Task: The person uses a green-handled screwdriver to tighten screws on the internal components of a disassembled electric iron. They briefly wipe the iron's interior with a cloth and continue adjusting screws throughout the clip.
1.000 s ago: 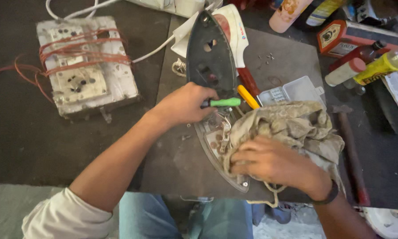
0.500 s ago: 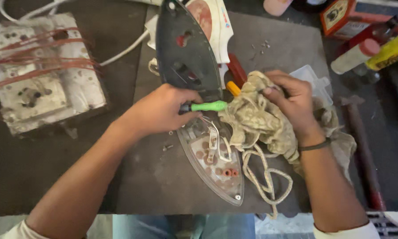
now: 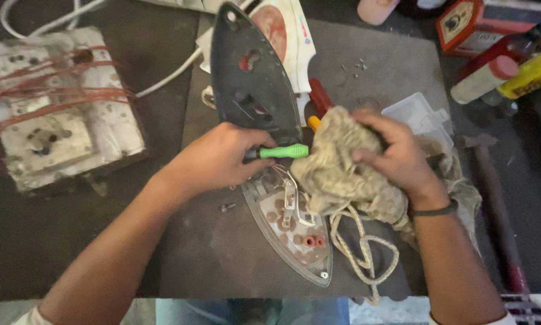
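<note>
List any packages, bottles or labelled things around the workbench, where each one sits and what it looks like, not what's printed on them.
Red and white box: far right corner, rectangular, with a round emblem.
White bottle: right of the mat, lying down, red cap.
Yellow bottle: right edge, lying tilted.
Pink container: top edge, mostly cut off.
Clear plastic case: beyond the right hand, rectangular.

Both hands (fingers curled) clenched
</note>
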